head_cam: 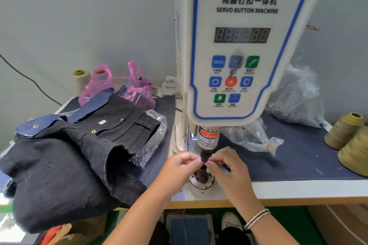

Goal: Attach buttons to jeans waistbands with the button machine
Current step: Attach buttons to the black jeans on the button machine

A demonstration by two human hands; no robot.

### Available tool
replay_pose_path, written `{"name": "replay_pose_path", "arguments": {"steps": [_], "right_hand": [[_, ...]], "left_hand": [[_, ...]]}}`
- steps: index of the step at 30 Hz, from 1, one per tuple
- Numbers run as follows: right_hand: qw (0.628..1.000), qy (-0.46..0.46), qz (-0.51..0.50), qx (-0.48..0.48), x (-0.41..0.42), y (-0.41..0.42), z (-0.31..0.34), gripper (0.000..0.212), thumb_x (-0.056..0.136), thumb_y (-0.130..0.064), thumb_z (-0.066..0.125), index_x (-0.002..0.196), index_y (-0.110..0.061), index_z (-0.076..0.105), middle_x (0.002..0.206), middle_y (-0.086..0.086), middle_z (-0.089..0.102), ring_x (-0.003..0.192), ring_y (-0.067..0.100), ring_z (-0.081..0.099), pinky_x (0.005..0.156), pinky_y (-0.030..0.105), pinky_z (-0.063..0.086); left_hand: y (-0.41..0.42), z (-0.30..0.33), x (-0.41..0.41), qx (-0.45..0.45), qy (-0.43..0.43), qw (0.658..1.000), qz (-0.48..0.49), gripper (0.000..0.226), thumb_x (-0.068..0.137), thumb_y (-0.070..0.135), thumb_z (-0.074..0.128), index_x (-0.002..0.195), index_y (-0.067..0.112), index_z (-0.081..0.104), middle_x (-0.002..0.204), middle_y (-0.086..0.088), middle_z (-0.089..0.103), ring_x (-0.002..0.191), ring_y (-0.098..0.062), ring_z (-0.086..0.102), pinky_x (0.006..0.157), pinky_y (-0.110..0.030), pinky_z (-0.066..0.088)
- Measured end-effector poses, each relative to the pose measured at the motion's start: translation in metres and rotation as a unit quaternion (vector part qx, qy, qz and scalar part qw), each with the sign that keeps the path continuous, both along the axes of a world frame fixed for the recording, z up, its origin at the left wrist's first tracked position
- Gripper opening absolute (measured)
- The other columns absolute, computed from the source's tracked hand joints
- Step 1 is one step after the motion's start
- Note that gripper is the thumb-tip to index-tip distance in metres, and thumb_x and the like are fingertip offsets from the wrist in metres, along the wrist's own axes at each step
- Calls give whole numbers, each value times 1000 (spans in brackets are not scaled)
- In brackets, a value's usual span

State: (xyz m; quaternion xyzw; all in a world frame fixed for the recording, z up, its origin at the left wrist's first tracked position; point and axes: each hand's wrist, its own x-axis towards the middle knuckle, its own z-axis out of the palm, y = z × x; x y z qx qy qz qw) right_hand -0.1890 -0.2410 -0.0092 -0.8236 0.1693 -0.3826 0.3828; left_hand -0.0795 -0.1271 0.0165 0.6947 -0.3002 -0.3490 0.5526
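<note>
The white servo button machine (pixel 239 45) stands in the middle of the table. Its black upper die (pixel 204 156) hangs over the lower die (pixel 201 175) on a white round base (pixel 201 188). My left hand (pixel 179 163) and my right hand (pixel 229 165) meet at the tip of the upper die, with curled fingers pinching it from either side. Whether a button sits between the fingertips is hidden. A pile of black jeans (pixel 69 161) with brass studs lies to the left, hanging over the table's front edge. No waistband lies between the dies.
A clear bag of dark buttons (pixel 151 145) lies beside the jeans. Pink bags (pixel 137 89) and thread cones (pixel 79 79) stand at the back left. Crumpled clear bags (pixel 253 137) and olive thread cones (pixel 344 131) are at the right. A foot pedal (pixel 189 228) sits under the table.
</note>
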Motion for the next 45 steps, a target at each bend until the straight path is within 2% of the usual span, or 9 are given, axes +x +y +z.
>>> {"name": "replay_pose_path", "arguments": {"steps": [6, 11, 16, 22, 26, 30, 35, 41, 45], "right_hand": [[1000, -5, 19, 10, -1, 1, 0, 31, 79, -11, 75, 75, -37, 58, 81, -17, 57, 80, 6, 54, 75, 21, 45], [999, 4, 8, 37, -2, 4, -3, 25, 81, -13, 74, 79, -33, 58, 81, -13, 57, 82, 7, 56, 78, 31, 49], [996, -16, 4, 91, -2, 7, -4, 26, 82, -11, 72, 78, -34, 62, 79, -12, 61, 82, 7, 59, 71, 11, 47], [989, -26, 1, 148, -3, 15, -4, 23, 82, -10, 72, 81, -32, 65, 85, -7, 61, 85, 4, 59, 72, 8, 46], [986, -19, -20, 166, -1, 19, -4, 19, 82, -18, 72, 81, -35, 64, 84, -12, 62, 86, 3, 58, 72, 8, 45], [980, -15, -28, 195, 1, 21, -4, 13, 83, -24, 71, 79, -35, 65, 83, -14, 62, 83, 0, 57, 70, 6, 44], [975, -15, -25, 218, 1, 24, -4, 6, 78, -38, 65, 82, -33, 66, 87, -9, 65, 85, -4, 58, 69, 3, 43], [975, -30, -3, 221, -5, 20, -10, 16, 87, -17, 66, 85, -33, 69, 89, -13, 62, 89, 1, 60, 75, 9, 47], [977, -42, -30, 208, -12, 16, -17, 24, 89, -10, 63, 87, -34, 68, 90, -18, 61, 90, 2, 59, 76, 10, 46]], "left_hand": [[4, -2, -1, -17, 59, 998, -17, 18, 90, 31, 63, 93, 21, 77, 100, 8, 73, 94, 0, 64, 80, -15, 43], [4, -1, -3, -33, 92, 995, -10, 17, 82, 33, 68, 89, 20, 77, 86, 11, 73, 79, 6, 62, 75, -16, 42], [2, 1, -8, -39, 135, 990, 5, 20, 64, 46, 69, 78, 35, 79, 55, 22, 61, 55, 15, 54, 74, -23, 35], [3, 1, -8, -28, 156, 987, 22, 35, 57, 51, 72, 87, 35, 79, 99, 18, 74, 112, -2, 55, 99, -33, 32], [4, 2, -10, -30, 157, 987, 29, 31, 62, 49, 70, 87, 34, 79, 101, 21, 73, 118, -5, 50, 106, -36, 29], [4, 3, -10, -21, 169, 984, 44, 14, 83, 36, 68, 86, 31, 80, 97, 22, 73, 116, -4, 49, 94, -30, 35], [5, 4, -9, -12, 163, 986, 42, 20, 78, 41, 71, 88, 27, 80, 114, 13, 69, 119, -7, 47, 98, -33, 33], [1, 6, -9, 13, 193, 979, 69, 29, 59, 46, 77, 80, 27, 80, 113, 1, 70, 126, -19, 47, 112, -44, 25], [0, 3, -4, 22, 231, 970, 73, 24, 74, 33, 77, 88, 14, 79, 110, -2, 72, 121, -19, 52, 95, -35, 35]]}}
